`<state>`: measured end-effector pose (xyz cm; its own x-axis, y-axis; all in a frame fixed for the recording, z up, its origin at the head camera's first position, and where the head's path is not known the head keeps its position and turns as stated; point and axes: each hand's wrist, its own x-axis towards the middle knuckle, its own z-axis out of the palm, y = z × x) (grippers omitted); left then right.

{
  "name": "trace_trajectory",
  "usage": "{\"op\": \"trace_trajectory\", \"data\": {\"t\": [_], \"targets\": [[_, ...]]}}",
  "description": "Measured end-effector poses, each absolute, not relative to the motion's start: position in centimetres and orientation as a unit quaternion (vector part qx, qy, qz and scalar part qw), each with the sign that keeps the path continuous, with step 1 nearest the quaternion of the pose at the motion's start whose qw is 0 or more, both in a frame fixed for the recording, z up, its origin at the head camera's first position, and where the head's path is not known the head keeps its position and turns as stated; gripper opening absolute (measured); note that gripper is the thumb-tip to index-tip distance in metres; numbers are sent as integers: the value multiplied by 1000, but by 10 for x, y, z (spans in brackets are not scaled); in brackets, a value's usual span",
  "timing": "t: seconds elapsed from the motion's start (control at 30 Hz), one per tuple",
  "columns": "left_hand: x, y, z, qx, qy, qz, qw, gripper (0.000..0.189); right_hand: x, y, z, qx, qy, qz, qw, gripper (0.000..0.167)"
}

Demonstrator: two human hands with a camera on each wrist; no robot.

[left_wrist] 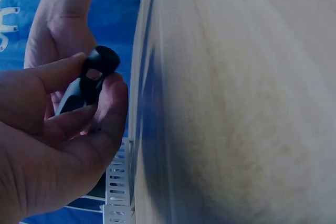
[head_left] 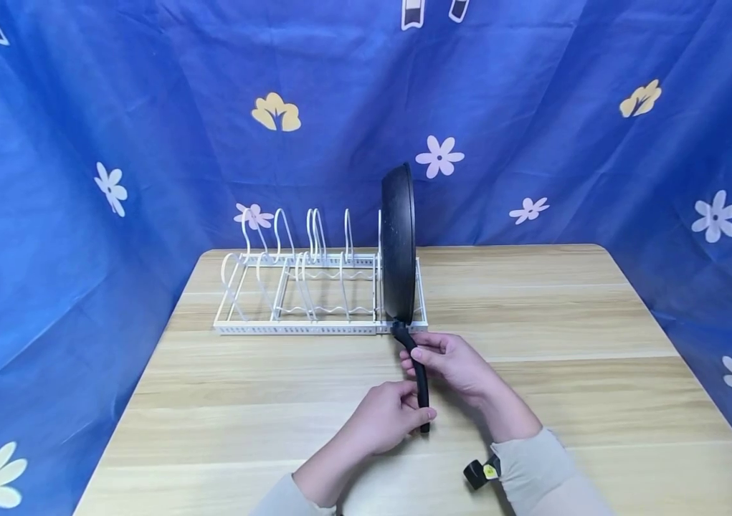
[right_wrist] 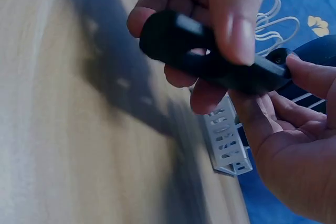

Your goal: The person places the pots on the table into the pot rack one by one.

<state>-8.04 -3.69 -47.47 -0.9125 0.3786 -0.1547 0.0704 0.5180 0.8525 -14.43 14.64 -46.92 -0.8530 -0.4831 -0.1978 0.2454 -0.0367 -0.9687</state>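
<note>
A black frying pan stands on its edge at the right end of a white wire rack, its handle pointing toward me. With my left hand I pinch the handle close to its free end, thumb on one side and fingers on the other. My right hand grips the same handle farther up, near the pan body. In the right wrist view the left thumb and fingers lie around the handle's end with its hanging hole, and the right hand holds it beyond them.
Several upright white wire loops stand along the rack to the left of the pan. The rack sits at the back of a light wooden table. A blue patterned cloth hangs behind and at both sides. A black wrist camera sits by the right sleeve.
</note>
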Motion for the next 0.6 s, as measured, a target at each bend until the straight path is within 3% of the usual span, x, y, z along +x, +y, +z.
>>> {"op": "trace_trajectory", "data": {"t": [0.37, 0.6], "targets": [[-89, -32, -479, 135, 894, 406, 132, 31, -148, 140, -479, -82, 687, -685, 229, 53], [-91, -31, -479, 135, 895, 399, 147, 31, -149, 139, -483, -69, 693, -682, 224, 51]]}}
